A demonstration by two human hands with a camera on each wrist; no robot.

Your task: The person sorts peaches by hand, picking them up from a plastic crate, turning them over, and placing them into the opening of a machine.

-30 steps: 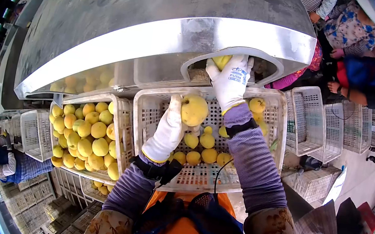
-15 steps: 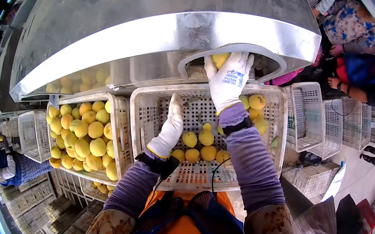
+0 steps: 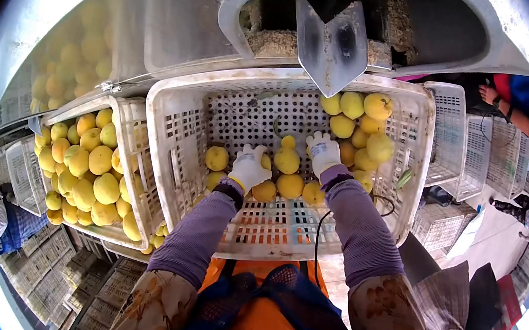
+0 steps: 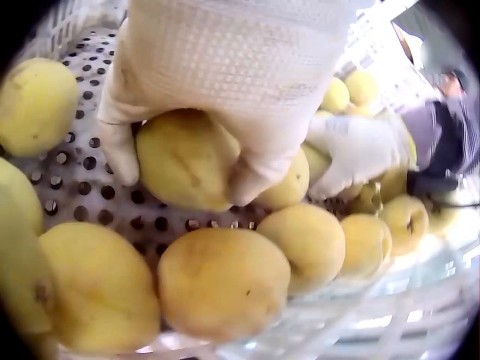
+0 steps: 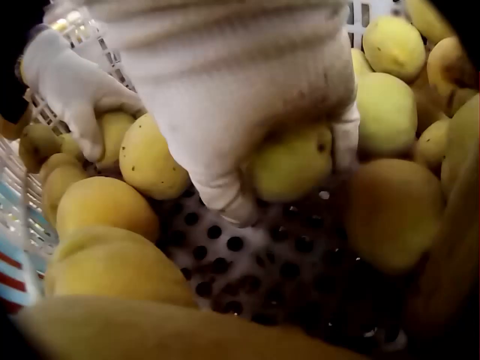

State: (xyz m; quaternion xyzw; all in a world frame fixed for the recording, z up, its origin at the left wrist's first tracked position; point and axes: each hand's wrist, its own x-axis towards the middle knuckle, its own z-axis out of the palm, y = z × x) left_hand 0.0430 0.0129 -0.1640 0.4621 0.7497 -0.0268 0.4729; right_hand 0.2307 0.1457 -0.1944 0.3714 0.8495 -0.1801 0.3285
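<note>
Both hands wear white gloves and reach down into a white perforated plastic crate [image 3: 176,153]. My left hand [image 3: 251,167] curls its fingers and thumb round a yellow peach [image 4: 187,159], low over the crate's holed bottom. To its right, my right hand [image 3: 324,154] grips another yellow peach [image 5: 294,163], also low over the bottom. A row of peaches [image 4: 223,283] lies along the near side, below the left hand in its wrist view. More peaches [image 3: 380,147] are heaped at the crate's right end, beside the right hand.
A metal machine with a wide opening [image 3: 439,31] and a V-shaped metal chute [image 3: 331,43] overhangs the crate's far edge. At left stands a crate full of peaches [image 3: 86,172]. Stacked crates [image 3: 449,132] and a person's arm [image 3: 518,118] are at right.
The right hand has come out of the machine's opening, down into the crate. The left hand set down its large peach and now grips another. The head view has shifted closer over the crate.
</note>
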